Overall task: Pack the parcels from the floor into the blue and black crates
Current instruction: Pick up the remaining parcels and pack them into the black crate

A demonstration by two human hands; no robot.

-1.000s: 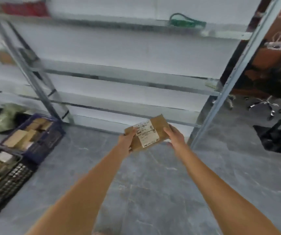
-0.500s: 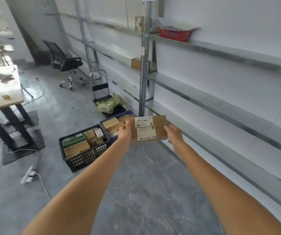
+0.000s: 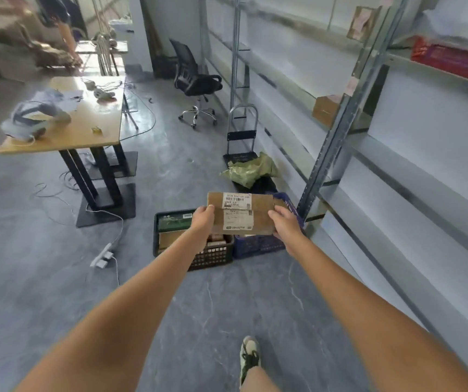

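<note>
Holding a brown cardboard parcel (image 3: 244,215) out in front of us, we grip its left edge with our left hand (image 3: 203,219) and its right edge with our right hand (image 3: 285,222) — fingers curled round both ends, labels facing up. Just beyond and below our hands sit the black crate (image 3: 213,256) and, touching it on the right, the blue crate (image 3: 258,244) — both already holding parcels.

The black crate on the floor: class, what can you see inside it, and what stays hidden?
Inside the black crate a green box lies at the back and a brown parcel beside it. The left hand and the held parcel cover its right part.
</note>
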